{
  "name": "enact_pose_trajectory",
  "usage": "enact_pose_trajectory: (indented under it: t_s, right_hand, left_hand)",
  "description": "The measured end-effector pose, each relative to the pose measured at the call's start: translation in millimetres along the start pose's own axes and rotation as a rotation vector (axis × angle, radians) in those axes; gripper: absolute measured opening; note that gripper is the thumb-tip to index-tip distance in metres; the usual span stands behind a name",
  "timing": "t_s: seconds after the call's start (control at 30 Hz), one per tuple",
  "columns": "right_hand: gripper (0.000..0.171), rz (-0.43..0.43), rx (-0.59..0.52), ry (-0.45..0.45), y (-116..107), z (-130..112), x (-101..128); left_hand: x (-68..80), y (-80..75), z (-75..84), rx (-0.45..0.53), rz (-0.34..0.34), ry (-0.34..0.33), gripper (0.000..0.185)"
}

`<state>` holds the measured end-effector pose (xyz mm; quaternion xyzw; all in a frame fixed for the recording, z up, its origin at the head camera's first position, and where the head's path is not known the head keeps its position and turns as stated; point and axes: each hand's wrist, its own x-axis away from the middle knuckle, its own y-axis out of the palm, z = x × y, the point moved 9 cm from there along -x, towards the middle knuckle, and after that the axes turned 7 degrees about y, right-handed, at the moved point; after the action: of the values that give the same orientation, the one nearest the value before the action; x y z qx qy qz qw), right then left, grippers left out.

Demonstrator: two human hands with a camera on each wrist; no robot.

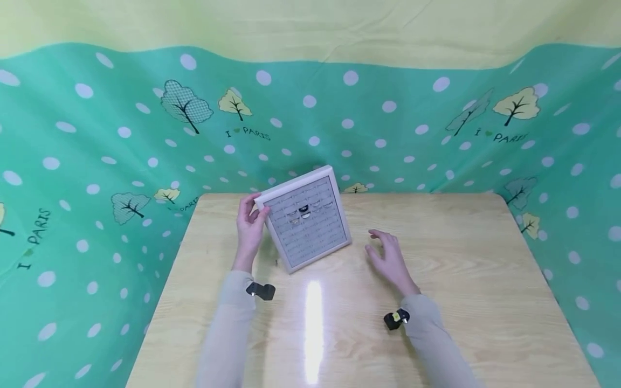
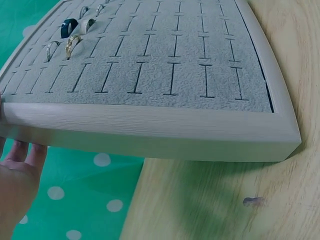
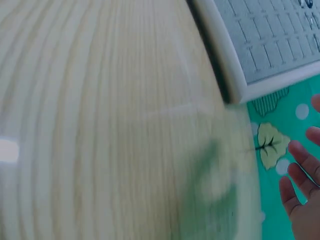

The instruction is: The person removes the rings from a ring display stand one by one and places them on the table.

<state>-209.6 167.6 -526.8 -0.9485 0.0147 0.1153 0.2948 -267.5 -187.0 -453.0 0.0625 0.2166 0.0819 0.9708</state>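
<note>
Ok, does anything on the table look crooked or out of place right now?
Yes: the ring tray sits askew, turned at an angle to the table edges, with the left hand gripping its far left corner. The right hand hovers open beside it. Nothing spilled.

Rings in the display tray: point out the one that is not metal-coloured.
The black ring, a wide dark band standing in a slot of the grey ring tray near its far left corner. The other rings beside it are thin, silvery or gold.
</note>
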Motion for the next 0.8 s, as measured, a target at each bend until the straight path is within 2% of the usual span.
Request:
enact_pose_trajectory:
  t_s: [0.37, 0.57, 0.8]
  right_hand:
    - [0.042, 0.009, -0.095, 0.047, 23, -21, -11]
    - [0.039, 0.039, -0.131, -0.025, 19, -43, -34]
    - [0.036, 0.03, -0.142, -0.067, 23, -59, -50]
  left_hand:
    - [2.3, -0.6, 0.3, 0.014, 0.007, 0.016, 0.042]
    - [-2.4, 2.4, -0.3, -0.001, -0.015, 0.006, 0.043]
    - [-1.0, -0.6, 2.2, -0.016, 0.0, 0.019, 0.041]
